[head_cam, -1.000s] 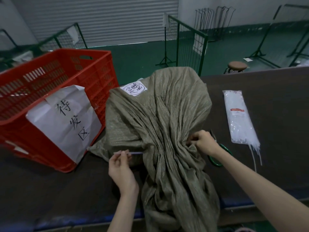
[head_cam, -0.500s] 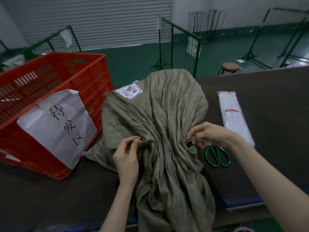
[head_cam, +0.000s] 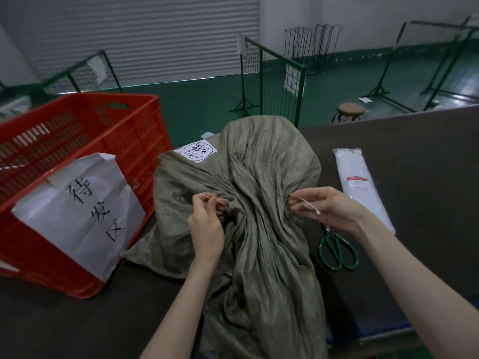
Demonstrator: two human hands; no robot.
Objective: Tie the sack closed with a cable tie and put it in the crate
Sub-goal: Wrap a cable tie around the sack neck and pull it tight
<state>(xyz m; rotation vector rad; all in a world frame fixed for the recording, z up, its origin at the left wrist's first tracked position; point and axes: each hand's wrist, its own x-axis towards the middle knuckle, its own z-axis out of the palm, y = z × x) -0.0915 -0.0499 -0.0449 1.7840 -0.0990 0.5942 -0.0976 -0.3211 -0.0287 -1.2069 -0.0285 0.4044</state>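
An olive woven sack (head_cam: 254, 177) lies on the dark table, its neck gathered toward me and the loose mouth hanging over the table's near edge. A white cable tie (head_cam: 309, 205) passes under the gathered neck. My left hand (head_cam: 207, 224) pinches the tie's thin tail at the neck's left side. My right hand (head_cam: 329, 208) holds the head end on the right, raised just above the cloth. The two ends are apart. A red plastic crate (head_cam: 145, 130) with a white paper sign stands to the sack's left.
Green-handled scissors (head_cam: 338, 251) lie just right of the sack, under my right wrist. A clear packet of white cable ties (head_cam: 360, 182) rests further right. The dark table (head_cam: 427, 164) extends right. Beyond it are green mesh fence panels (head_cam: 280, 81) and a round stool (head_cam: 350, 110).
My left hand came in from the table to the left side of the neck with the tie's tail. My right hand lifted off the cloth, and the tie's head end now shows.
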